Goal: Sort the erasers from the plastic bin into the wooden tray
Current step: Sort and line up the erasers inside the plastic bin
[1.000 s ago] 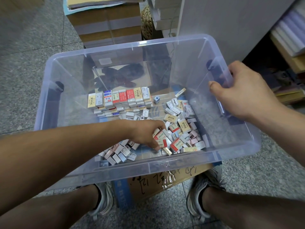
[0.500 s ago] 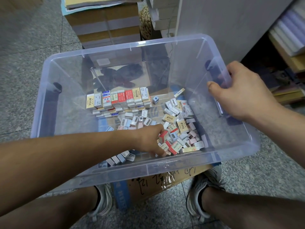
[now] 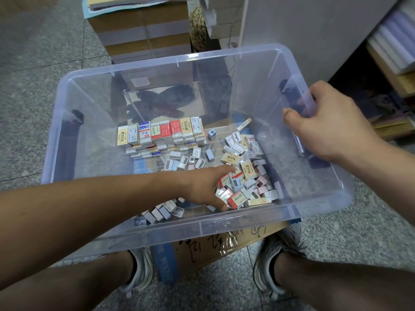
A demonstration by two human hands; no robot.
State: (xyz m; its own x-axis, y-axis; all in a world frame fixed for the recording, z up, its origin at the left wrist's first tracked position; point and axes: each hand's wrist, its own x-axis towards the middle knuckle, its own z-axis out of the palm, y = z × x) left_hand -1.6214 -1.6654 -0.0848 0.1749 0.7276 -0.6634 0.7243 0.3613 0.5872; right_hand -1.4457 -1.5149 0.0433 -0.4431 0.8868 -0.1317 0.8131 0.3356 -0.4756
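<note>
**Erasers in bin: left hand deeper in the loose pile**

Erasers (image 3: 246, 173) lie inside the clear plastic bin (image 3: 179, 61). Most are a loose heap at the right front of its floor. A tidy row (image 3: 161, 131) stands on edge towards the back, with flatter layers stacked before it. A smaller cluster (image 3: 162, 213) lies against the near wall.

The left hand (image 3: 206, 187) is down in the bin, pressed against the left side of the heap. Its forefinger reaches along the heap's far edge and its thumb lies at the near edge. The other fingertips are buried among the pieces, so whether they hold anything cannot be told. One second ago this hand sat slightly further left with its fingers bunched downward. The cluster by the near wall then held more pieces.

The right hand (image 3: 325, 124) grips the bin's right rim, thumb inside the wall and fingers wrapped over the edge, unchanged across the frames.

The bin rests on a cardboard box (image 3: 202, 250) between two grey shoes (image 3: 140, 272), on speckled floor (image 3: 33, 108). Its position has not altered.
</note>
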